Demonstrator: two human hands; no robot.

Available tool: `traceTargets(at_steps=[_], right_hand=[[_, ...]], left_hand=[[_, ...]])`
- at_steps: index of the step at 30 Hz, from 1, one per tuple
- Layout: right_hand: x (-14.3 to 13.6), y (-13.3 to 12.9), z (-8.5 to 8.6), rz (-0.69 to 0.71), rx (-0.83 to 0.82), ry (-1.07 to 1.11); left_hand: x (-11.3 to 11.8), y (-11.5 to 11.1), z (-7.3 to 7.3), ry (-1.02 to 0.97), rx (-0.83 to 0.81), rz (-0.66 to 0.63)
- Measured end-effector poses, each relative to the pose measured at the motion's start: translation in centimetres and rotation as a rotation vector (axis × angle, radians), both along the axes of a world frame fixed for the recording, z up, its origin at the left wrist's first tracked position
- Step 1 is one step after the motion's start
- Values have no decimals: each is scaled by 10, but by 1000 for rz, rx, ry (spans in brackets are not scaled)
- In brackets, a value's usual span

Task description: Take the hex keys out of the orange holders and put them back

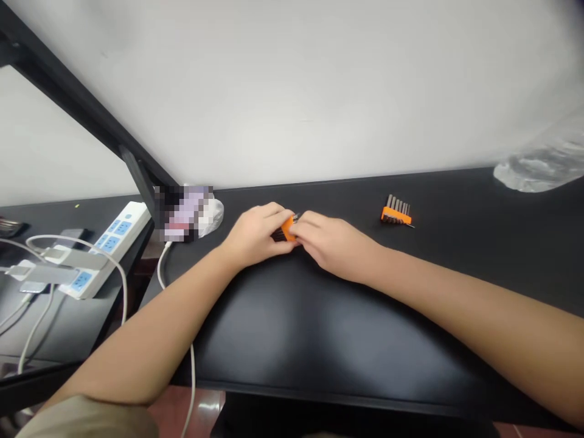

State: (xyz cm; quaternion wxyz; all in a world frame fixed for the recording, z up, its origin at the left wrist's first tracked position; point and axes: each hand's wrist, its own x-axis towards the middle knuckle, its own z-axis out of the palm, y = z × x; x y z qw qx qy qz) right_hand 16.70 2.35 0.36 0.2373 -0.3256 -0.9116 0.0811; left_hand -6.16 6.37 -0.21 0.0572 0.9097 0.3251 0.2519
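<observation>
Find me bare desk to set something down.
Bare: the black desk between the forearms, toward its near edge; and the stretch between the loose orange bit holder and the clear plastic. Crowded: the middle, where left hand and right hand meet at another orange holder; the left end, with a white cable.

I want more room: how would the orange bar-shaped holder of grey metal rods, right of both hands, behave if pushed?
The orange holder looks rigid, so should slide whole. Its blocky shape probably prevents rolling. The thin rod jutting rightward might catch.
</observation>
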Motion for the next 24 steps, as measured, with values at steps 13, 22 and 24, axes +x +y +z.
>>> traceTargets(at_steps=[13, 22, 24], right_hand=[[2, 2, -21, 53, -97, 112], [-5, -5, -25, 81, -70, -184], [-9, -8, -27, 95, -65, -234]], left_hand=[[-34, 16, 12, -205, 84, 197], [-37, 19, 12, -347, 63, 293], [-41, 23, 9, -416, 62, 338]])
